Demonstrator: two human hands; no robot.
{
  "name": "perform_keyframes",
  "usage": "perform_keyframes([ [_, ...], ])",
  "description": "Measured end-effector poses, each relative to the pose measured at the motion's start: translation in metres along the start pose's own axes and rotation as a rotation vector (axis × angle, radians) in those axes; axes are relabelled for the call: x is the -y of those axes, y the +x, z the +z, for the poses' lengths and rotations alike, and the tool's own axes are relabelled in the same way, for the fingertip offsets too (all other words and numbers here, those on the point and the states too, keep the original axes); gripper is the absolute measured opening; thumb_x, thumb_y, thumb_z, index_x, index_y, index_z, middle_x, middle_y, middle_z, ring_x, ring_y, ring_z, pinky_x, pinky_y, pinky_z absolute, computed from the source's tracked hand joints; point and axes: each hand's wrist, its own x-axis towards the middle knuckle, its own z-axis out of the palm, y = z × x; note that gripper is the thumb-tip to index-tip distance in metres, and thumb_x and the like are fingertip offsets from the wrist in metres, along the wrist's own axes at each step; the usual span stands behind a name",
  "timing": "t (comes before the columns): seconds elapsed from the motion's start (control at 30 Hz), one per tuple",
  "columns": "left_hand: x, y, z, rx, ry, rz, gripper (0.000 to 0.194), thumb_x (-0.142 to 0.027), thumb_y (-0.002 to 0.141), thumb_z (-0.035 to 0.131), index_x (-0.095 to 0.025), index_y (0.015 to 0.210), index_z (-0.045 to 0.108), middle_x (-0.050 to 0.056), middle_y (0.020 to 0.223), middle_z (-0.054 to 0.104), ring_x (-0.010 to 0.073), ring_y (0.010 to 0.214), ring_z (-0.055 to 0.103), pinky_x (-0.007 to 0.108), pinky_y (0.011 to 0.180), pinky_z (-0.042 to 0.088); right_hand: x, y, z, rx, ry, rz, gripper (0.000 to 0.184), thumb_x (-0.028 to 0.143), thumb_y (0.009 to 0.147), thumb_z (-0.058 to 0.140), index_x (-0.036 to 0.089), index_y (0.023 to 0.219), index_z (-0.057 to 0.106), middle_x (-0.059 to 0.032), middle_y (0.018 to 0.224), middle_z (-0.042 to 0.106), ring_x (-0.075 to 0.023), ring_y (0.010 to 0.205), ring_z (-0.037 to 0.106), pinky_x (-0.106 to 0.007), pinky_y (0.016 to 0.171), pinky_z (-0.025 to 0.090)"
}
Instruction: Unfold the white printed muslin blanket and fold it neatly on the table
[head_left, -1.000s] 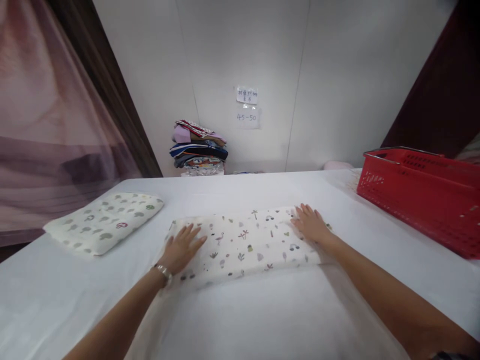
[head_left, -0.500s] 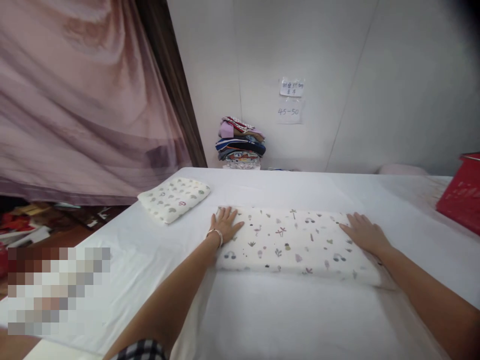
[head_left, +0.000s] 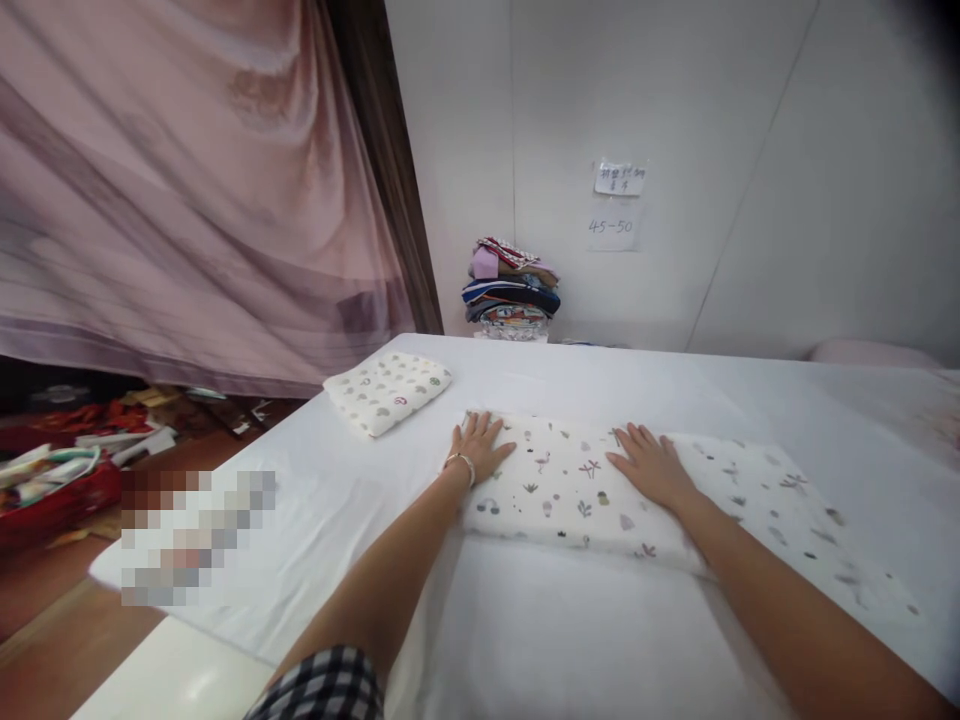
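Observation:
A long folded white cloth point(head_left: 750, 500) printed with small plants and flamingos lies across the white table point(head_left: 570, 640). My left hand point(head_left: 480, 447) rests flat on the cloth's left end, fingers spread, a bracelet on the wrist. Flat on the cloth near its middle lies my right hand point(head_left: 651, 466), fingers stretched out. Neither hand grips anything. A second folded cloth point(head_left: 388, 390), white with a green and grey print, sits to the left of my left hand, apart from it.
A stack of folded coloured clothes point(head_left: 511, 290) stands against the far wall under two paper labels point(head_left: 616, 203). A pink curtain point(head_left: 187, 180) hangs at the left. Clutter and a red container point(head_left: 45, 485) lie on the floor left of the table's edge.
The view has swung left, so the red basket is out of sight. My right hand has slid from the cloth's right end toward its middle. My left hand stays on the left end.

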Motion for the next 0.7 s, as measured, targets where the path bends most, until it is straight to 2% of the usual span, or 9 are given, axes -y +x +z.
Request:
perform_keyframes([
  [0.13, 0.001, 0.000, -0.001, 0.015, -0.022, 0.002, 0.079, -0.072, 0.078, 0.019, -0.027, 0.143, 0.022, 0.004, 0.153, 0.007, 0.0284, 0.139, -0.001, 0.056, 0.108, 0.005, -0.009, 0.000, 0.001, 0.006, -0.006, 0.003, 0.071, 0.064, 0.086, 0.015, 0.024, 0.143, 0.026, -0.0050, 0.151, 0.016, -0.0254, 0.138, 0.010, -0.049, 0.109, 0.010],
  [0.23, 0.001, -0.001, -0.002, 0.011, -0.027, 0.002, 0.078, -0.072, 0.078, 0.019, -0.027, 0.142, 0.023, 0.004, 0.153, 0.007, 0.0285, 0.139, -0.001, 0.055, 0.108, 0.005, -0.006, 0.003, -0.009, 0.052, 0.012, 0.023, 0.072, 0.065, 0.085, 0.016, 0.023, 0.143, 0.027, -0.0061, 0.151, 0.017, -0.0278, 0.138, 0.011, -0.051, 0.108, 0.011],
  [0.33, 0.000, 0.000, -0.001, 0.006, -0.026, -0.002, 0.078, -0.071, 0.079, 0.020, -0.026, 0.142, 0.023, 0.004, 0.153, 0.008, 0.0290, 0.139, -0.001, 0.055, 0.108, 0.005, 0.015, 0.007, -0.023, 0.076, 0.037, 0.040, 0.074, 0.066, 0.085, 0.015, 0.021, 0.143, 0.027, -0.0074, 0.151, 0.013, -0.0300, 0.138, 0.008, -0.054, 0.108, 0.010],
  [0.47, 0.000, 0.001, 0.000, -0.008, -0.047, -0.007, 0.076, -0.070, 0.079, 0.023, -0.027, 0.141, 0.026, 0.004, 0.153, 0.010, 0.0284, 0.139, 0.001, 0.055, 0.109, 0.005, 0.063, 0.010, -0.026, 0.029, 0.049, -0.107, 0.075, 0.066, 0.085, 0.012, 0.022, 0.145, 0.022, -0.0046, 0.152, 0.004, -0.0258, 0.139, -0.001, -0.050, 0.109, 0.003],
  [0.57, 0.002, -0.001, -0.002, -0.140, -0.107, -0.068, 0.069, -0.065, 0.082, 0.026, -0.025, 0.139, 0.032, 0.003, 0.152, 0.013, 0.0255, 0.139, 0.006, 0.050, 0.111, 0.007, 0.087, 0.008, -0.014, 0.087, 0.058, -0.162, 0.078, 0.068, 0.084, 0.010, 0.021, 0.144, 0.023, -0.0060, 0.152, 0.005, -0.0254, 0.139, 0.001, -0.050, 0.109, 0.003],
  [0.63, 0.006, -0.003, -0.004, -0.270, -0.164, -0.208, 0.062, -0.056, 0.087, 0.024, -0.021, 0.137, 0.036, 0.004, 0.152, 0.017, 0.0235, 0.138, 0.012, 0.044, 0.112, 0.012, 0.091, 0.006, -0.006, 0.100, 0.063, -0.170, 0.079, 0.069, 0.084, 0.009, 0.020, 0.144, 0.024, -0.0066, 0.152, 0.006, -0.0251, 0.139, 0.002, -0.050, 0.109, 0.003],
  [0.7, 0.010, -0.003, -0.006, -0.336, -0.208, -0.360, 0.056, -0.044, 0.090, 0.019, -0.016, 0.135, 0.037, 0.009, 0.149, 0.025, 0.0235, 0.136, 0.022, 0.039, 0.110, 0.021, 0.089, 0.006, -0.002, 0.093, 0.066, -0.176, 0.080, 0.069, 0.083, 0.007, 0.019, 0.144, 0.025, -0.0061, 0.152, 0.007, -0.0242, 0.139, 0.002, -0.048, 0.110, 0.002],
])
